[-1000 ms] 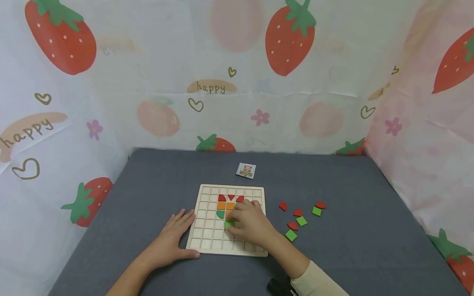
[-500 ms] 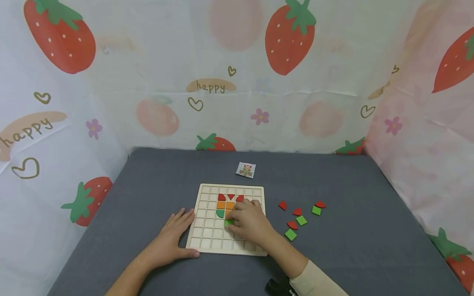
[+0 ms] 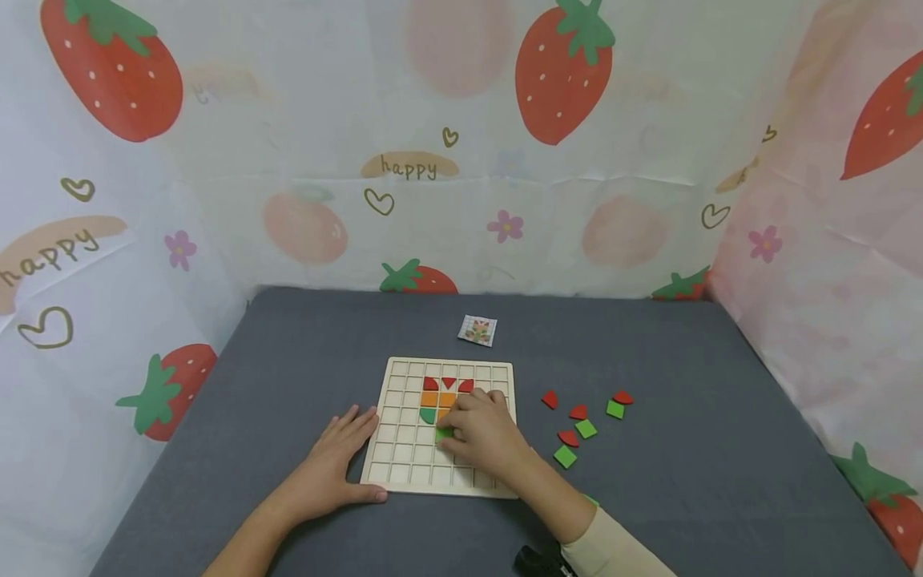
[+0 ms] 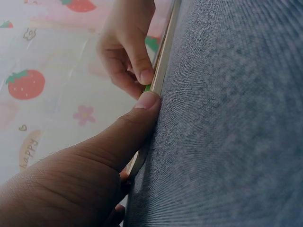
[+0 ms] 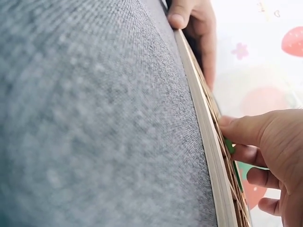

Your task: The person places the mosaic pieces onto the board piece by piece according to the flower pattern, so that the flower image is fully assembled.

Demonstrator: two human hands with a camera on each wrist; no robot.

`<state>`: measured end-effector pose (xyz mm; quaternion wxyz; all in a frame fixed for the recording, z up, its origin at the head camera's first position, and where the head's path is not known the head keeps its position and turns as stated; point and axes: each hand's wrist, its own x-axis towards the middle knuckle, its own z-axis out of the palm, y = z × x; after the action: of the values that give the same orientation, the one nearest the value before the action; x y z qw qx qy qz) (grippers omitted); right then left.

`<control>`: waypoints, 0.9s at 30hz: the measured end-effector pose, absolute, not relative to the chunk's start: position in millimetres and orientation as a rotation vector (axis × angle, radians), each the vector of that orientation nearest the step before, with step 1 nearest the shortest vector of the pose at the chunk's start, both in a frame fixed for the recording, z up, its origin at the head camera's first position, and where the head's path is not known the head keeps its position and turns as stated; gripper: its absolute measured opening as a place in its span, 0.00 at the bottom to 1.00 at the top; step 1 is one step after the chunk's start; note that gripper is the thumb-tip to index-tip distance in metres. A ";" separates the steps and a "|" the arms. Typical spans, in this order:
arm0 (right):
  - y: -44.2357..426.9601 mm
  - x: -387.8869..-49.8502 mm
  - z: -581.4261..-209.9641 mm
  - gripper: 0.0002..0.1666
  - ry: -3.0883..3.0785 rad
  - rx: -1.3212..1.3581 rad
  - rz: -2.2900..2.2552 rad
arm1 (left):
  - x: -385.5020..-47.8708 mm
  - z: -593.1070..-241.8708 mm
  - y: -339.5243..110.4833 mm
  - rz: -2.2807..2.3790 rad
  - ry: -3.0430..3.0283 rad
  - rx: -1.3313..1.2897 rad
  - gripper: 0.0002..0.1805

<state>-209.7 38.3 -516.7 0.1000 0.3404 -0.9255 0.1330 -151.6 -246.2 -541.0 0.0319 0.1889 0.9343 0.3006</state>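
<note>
Head view: you've got the green tile (image 3: 443, 435) on the grid board (image 3: 404, 457), just nearer you than an orange square (image 3: 442, 415), pinched between thumb and finger of your right hand (image 3: 486, 433) (fully seated or not, can't tell). Your left hand (image 3: 332, 461) is spread wide, fingers along the board's left edge, thumb at its near edge. Tile looks thin, stiff, light, maybe a bit slick, hardly fragile; take it by opposite sides, not the flat face. Board's probably light enough to skid, so hold its rim. Edges: raised ribs wall each cell, a tilted tile could catch. Room: bare cells lie left and near; your right forearm (image 3: 555, 493) crosses the near right corner, with loose green tiles (image 3: 566, 457) and red pieces (image 3: 568, 438) past it on the grey cloth (image 3: 685, 449).
</note>
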 end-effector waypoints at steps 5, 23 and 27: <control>38.2 -209.1 -514.8 0.16 -2.733 0.998 0.399 | -153.0 -541.1 -246.6 0.937 2.877 0.593 0.65; 39.0 -209.2 -516.3 0.15 -2.720 1.035 0.422 | -151.2 -540.5 -246.5 0.916 2.871 0.583 0.65; 39.5 -209.4 -512.3 0.14 -2.721 1.052 0.409 | -152.0 -540.9 -246.1 0.918 2.874 0.582 0.66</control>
<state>-209.4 39.5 -512.3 0.0979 0.3553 -0.9193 0.1380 -152.0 -246.1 -540.9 0.0346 0.1892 0.9348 0.2986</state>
